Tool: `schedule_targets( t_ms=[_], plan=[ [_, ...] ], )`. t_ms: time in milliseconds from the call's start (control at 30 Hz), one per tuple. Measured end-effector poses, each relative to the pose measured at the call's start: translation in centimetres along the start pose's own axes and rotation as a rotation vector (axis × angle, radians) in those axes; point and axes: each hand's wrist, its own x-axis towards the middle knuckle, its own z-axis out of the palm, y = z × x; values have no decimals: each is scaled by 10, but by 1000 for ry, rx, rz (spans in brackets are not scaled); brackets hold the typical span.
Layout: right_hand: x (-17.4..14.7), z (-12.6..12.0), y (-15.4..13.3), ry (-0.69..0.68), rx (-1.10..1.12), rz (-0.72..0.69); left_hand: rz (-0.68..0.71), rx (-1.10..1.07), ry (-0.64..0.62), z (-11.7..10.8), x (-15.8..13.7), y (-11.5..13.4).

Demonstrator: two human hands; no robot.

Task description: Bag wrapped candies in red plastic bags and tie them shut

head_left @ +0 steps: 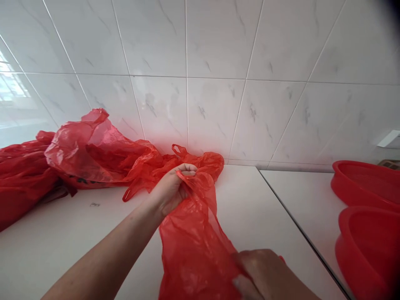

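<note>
Over the white tabletop (256, 208), the left hand (173, 188) pinches tightly the upper end of a red plastic bag (193, 246). The right hand (261, 268), blurred, is at its lower side; I cannot tell if its fingers are closed.

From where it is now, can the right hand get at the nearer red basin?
Probably yes: the right hand is on the basin's side, and I see no obstacle across the white tabletop to the nearer red basin. It may need to let go of the red plastic bag first.
</note>
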Motion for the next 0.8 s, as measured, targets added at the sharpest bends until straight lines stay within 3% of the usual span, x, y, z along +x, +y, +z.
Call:
schedule_targets(
  t_ms=[100, 167, 233, 333, 433, 533, 633, 800],
  plan=[
    [4, -21, 25, 273, -201, 159, 56, -143, 40, -3, -14, 24],
    [5, -34, 44, 465, -393, 259, 78, -82, 27, -8, -23, 29],
    [6, -46, 55, 539, -492, 303, 45, 12, -11, -13, -30, 23],
    [5, -59, 46, 517, -384, 261, -86, 72, -89, -17, -35, 1],
    [11, -58, 16, 520, -131, 273, -221, 34, -168, -13, -37, -23],
    [31, -44, -5, 352, 48, 356, -287, -27, -245, -2, -40, -39],
    [55, -33, 3, 201, 92, 446, -289, -140, -231, 7, -45, -44],
    [70, -35, 40, 101, 263, 803, -257, -371, -63, -6, -46, -42]
  ],
)
